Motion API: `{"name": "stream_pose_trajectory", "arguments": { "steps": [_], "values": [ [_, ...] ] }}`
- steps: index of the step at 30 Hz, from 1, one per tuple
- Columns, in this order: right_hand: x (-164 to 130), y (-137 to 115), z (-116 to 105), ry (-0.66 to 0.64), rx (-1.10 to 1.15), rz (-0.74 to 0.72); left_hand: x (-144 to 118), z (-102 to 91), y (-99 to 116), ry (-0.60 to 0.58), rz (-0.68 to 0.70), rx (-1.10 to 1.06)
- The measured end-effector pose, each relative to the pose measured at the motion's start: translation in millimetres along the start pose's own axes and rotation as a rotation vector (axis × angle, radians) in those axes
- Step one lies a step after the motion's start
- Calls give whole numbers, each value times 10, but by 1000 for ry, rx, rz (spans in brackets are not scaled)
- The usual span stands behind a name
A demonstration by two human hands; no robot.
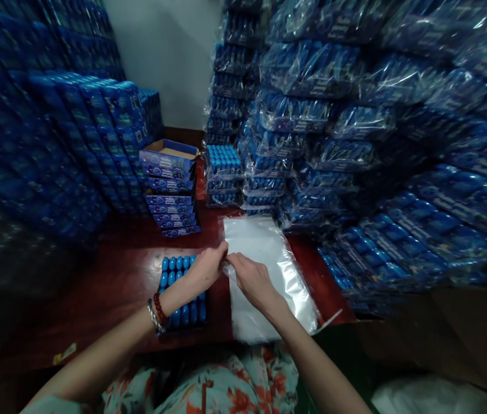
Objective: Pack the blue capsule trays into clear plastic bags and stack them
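Both grips — left hand [206,267], right hand [252,279] — pinch the clear bag [264,247]; I judge slick film may slip.

Both forearms enter from the lower edge and converge toward centre frame. Left hand [206,269]: palm down, wrist slightly bent, fingers extended forward with tips pinched together at the upper right. Left wrist carries a dark red beaded bracelet [159,309] beside a thin silver bangle [153,317]. Right hand [253,280]: back of hand up, fingers curled, tips pinched and meeting the left fingertips. Both arms bare.
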State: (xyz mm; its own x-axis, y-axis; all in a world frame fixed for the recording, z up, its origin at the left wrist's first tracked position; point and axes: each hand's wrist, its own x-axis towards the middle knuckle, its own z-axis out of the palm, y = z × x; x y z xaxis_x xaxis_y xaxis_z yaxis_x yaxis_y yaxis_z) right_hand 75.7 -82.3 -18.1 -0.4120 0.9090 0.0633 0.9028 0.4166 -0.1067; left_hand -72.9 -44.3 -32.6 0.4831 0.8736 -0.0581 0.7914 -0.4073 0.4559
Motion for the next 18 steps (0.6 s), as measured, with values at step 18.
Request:
{"name": "stream_pose_trajectory", "arguments": {
  "steps": [18],
  "values": [
    [336,-145,-239,-138,-108,202,-325,-567,-375,-38,-139,422]
  ]
}}
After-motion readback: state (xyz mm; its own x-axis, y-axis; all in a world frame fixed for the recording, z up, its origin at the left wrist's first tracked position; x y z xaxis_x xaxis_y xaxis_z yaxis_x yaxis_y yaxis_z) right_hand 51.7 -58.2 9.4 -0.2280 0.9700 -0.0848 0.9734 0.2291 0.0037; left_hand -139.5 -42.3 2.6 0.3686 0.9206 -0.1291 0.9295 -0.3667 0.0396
